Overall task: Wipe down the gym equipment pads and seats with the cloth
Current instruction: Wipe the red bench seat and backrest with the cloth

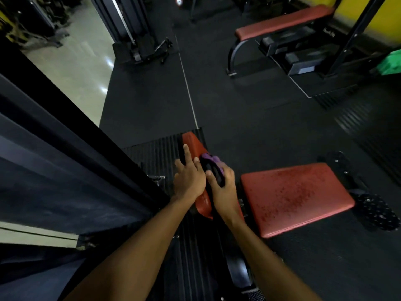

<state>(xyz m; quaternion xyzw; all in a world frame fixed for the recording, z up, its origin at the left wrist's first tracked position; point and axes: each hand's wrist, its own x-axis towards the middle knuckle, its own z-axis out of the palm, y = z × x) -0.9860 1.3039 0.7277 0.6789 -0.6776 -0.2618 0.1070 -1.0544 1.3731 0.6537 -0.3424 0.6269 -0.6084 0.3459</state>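
A narrow red back pad (192, 144) stands edge-on in front of me, seen from above. My left hand (189, 175) rests on its left face with straight fingers spread. My right hand (223, 187) grips a purple cloth (211, 160) bunched against the pad's top right edge; a dark part under the fingers may be the cloth or the frame. To the right lies the wide red seat pad (297, 198), its surface worn and speckled.
A black machine frame (65, 148) slants along my left. A ribbed black footplate (156, 148) lies under the pad. A red flat bench (282, 21) stands at the far right, a cable machine base (141, 51) far centre, a green object (390, 63) at the right edge.
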